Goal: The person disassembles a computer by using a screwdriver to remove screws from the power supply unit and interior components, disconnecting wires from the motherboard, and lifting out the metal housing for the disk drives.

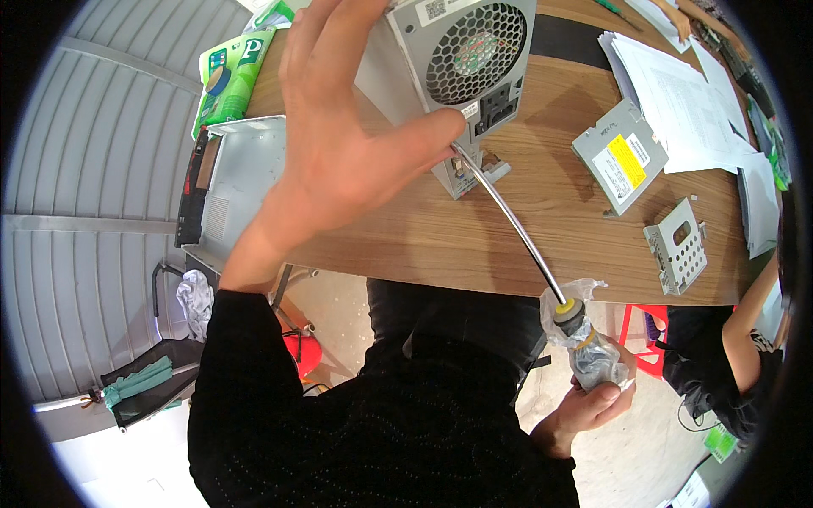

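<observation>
A grey metal computer case [389,80] stands at the table's back edge, its honeycomb fan grille and power socket facing me. My left hand [334,165] grips the case from the left, fingers reaching over its top and thumb lying near the screwdriver's tip. From the lower right, a long screwdriver [518,222] slants up to the case's lower rear part; the thumb partly hides where its tip meets the case. My right hand [597,406] is closed around its handle, which is wrapped in a clear plastic bag [593,364].
Right of the case lie an optical drive [622,161], a perforated metal bracket [679,247] and stacked papers [682,106]. At left are an open metal case cover [246,173] and a green packet [233,80]. Another person's arm [747,339] is at the right edge.
</observation>
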The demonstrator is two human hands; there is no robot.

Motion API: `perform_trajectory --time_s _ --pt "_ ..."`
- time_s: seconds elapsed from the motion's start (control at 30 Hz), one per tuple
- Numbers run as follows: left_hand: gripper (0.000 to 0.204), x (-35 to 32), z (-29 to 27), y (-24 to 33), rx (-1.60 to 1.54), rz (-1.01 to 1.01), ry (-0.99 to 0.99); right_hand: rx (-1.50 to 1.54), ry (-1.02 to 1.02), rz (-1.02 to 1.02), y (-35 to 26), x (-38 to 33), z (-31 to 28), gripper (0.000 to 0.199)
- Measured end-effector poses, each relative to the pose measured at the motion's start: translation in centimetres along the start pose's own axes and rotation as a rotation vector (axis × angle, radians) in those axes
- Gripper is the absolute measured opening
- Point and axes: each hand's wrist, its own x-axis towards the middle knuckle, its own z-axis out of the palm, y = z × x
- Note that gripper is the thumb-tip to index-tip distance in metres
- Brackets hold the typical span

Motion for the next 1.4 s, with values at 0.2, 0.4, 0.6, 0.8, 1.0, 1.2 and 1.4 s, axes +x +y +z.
perform_trajectory --time_s 0.2,0.4,0.6,0.8,1.0,1.2,1.4 --pt "0.045 -1.7 0.9 -3.0 0.057 0.22 0.072 -0.025 -0.124 -0.087 -0.3 0.2 -1.0 0.068" --pt "0.044 -0.7 1.5 -1.8 0.052 0.192 0.169 -0.161 -0.149 -0.729 0.0 2.5 -2.6 0.041" --pt "0.044 0.7 -0.2 -0.1 -0.021 0.002 -0.02 0.075 -0.102 -0.56 -0.8 2.8 -2.3 0.055" --pt "0.049 -1.5 2.2 -3.3 0.092 0.211 0.15 0.141 -0.14 -1.056 1.0 3.2 -2.6 0.052" --pt "0.044 -1.7 0.9 -2.9 0.141 0.197 0.085 -0.106 -0.04 -0.327 -0.8 1.9 -2.0 0.063" --pt "0.044 -0.3 1.3 -1.2 0.017 0.124 0.112 0.07 -0.059 -0.391 -1.7 2.8 -1.9 0.061" --pt "0.042 -0.4 0.7 0.2 0.011 -0.012 0.073 -0.009 -0.044 -0.531 -0.8 3.1 -1.5 0.063"
